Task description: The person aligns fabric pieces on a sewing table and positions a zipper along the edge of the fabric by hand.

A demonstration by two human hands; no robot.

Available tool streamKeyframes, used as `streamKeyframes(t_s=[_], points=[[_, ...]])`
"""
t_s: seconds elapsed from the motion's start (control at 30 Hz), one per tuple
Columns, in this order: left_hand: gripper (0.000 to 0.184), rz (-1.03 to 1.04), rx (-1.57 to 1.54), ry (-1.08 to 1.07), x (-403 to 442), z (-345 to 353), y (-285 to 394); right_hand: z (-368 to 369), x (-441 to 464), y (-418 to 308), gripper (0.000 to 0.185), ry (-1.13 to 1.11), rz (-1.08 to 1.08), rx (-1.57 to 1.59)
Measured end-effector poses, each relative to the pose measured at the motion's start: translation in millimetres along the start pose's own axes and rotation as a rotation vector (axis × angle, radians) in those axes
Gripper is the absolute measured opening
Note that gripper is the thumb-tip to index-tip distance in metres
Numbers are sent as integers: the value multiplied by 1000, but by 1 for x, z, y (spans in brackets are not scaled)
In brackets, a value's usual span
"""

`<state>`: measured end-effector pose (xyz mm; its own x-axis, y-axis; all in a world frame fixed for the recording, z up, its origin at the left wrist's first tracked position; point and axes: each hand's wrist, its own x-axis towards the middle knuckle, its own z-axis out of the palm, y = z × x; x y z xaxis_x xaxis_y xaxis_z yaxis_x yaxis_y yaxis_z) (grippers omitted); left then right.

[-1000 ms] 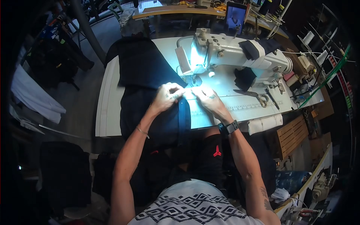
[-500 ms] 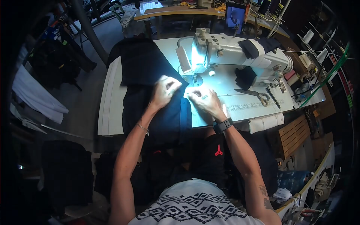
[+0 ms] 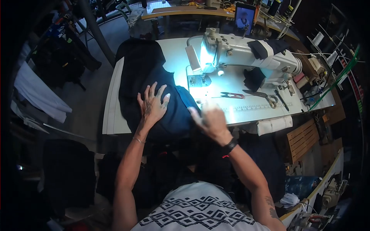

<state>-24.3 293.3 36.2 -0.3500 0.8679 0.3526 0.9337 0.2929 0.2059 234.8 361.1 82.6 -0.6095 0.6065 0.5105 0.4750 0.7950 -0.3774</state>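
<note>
A dark navy fabric piece point(image 3: 144, 77) covers the left part of the white sewing table. Spread flat on it is my left hand point(image 3: 154, 106), fingers apart, pressing the cloth. A blue strip point(image 3: 185, 98) runs along the fabric's right edge. My right hand point(image 3: 212, 120) is at that edge, its thumb by the lower end of the strip. Motion blur smears its fingers, so whether they grip the cloth is unclear. The sewing machine point(image 3: 235, 48) stands behind, its lamp lighting the needle plate point(image 3: 199, 80). Red-handled thread snips point(image 3: 233, 95) lie right of the strip.
Large scissors point(image 3: 264, 97) and a dark slim tool point(image 3: 281, 101) lie on the table's right side. A ruler scale point(image 3: 250, 109) runs near the front edge. A folded white cloth point(image 3: 274, 125) hangs at that edge. Dark scraps point(image 3: 253, 79) sit under the machine arm.
My left hand has moved left and down and opened flat on the fabric. My right hand has moved down toward me. The cloth has shifted from the needle, its blue strip now slanting. Snips now show.
</note>
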Motion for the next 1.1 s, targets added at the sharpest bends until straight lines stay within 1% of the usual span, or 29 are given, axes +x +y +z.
streamKeyframes(t_s=[0.03, 0.07, 0.1, 0.13, 0.17, 0.2, 0.23, 0.27, 0.3, 0.33, 0.37, 0.43, 0.47, 0.5, 0.53, 0.57, 0.6, 0.67, 0.7, 0.77, 0.8, 0.83, 0.87, 0.9, 0.93, 0.97, 1.0, 1.07, 1.1], points=[[51, -3, 3, -2, -1, -1, 0, 1, 2, -16, 36, -107, 25, -88], [51, 4, 7, 1, 0, -10, 6, 11, 1, -17, 34, -75, -14, -109], [51, -18, -22, -46, 2, -25, 15, 23, 0, -12, 33, -41, -52, -132], [51, -36, -52, -91, 5, -34, 21, 33, -4, -7, 27, 20, -86, -137], [51, 110, -121, -57, 11, -37, 18, 38, -5, -3, 27, 30, -81, -143], [51, 256, -191, -23, 18, -41, 15, 41, -6, 2, 25, 75, -120, -126], [43, 383, -242, -44, 28, -43, 15, 44, -10, 6, 23, 116, -159, -109], [38, 447, -256, -115, 37, -44, 17, 41, -11, 7, 23, 121, -155, -118], [33, 509, -268, -184, 46, -45, 18, 38, -12, 8, 27, 34, -71, 11], [22, 566, -310, -237, 58, -45, 18, 35, -12, 9, 34, -53, 12, 142], [22, 569, -312, -234, 71, -47, 18, 30, -10, 7, 34, -50, 13, 138], [28, 419, -241, -537, 98, -48, 19, 15, -3, -3, 35, -50, 225, 370], [36, 433, -242, -629, 115, -45, 20, 9, -4, -6, 35, -57, 227, 372], [42, 450, -350, -667, 120, -56, 30, 4, -6, -10, 29, -45, 295, 388], [48, 437, -333, -692, 126, -55, 34, 2, -8, -13, 25, -42, 359, 405], [46, 448, -317, -623, 127, -43, 38, 0, -12, -14, 27, -48, 368, 363], [49, 414, -297, -757, 132, -33, 45, 4, -17, -10, 27, -77, 362, 370], [48, 533, -122, -430, 102, -17, 55, 12, -21, 3, 27, 105, 24, 68], [43, 580, -69, -107, 85, 0, 57, 12, -24, 6, 23, 54, 85, 55], [34, 447, -106, 195, 50, -18, 81, 4, -24, 8, 23, 28, 108, 37], [30, 295, -132, 146, 31, -24, 94, 2, -25, 8, 22, 4, 133, 16], [27, 220, -165, 99, 12, -23, 101, 3, -25, 9, 22, 5, 138, 24], [30, 208, -222, 54, -7, -24, 104, 4, -25, 10, 22, 8, 111, 30], [39, 188, -167, -10, -20, -23, 103, 5, -25, 12, 23, 12, 82, 33], [47, 232, -125, -5, -27, -16, 94, 6, -29, 11, 25, -22, 99, 33], [50, 271, -123, -72, -19, -17, 81, 2, -33, 8, 25, -11, 82, 20], [50, 333, -199, -155, -7, -25, 68, -2, -35, 4, 25, 0, 63, 7], [50, 473, -219, -202, 12, -28, 51, 4, -37, -2, 29, -13, 84, -31], [49, 475, -228, -241, 17, -29, 50, 9, -35, -3, 30, -10, 95, -50]])
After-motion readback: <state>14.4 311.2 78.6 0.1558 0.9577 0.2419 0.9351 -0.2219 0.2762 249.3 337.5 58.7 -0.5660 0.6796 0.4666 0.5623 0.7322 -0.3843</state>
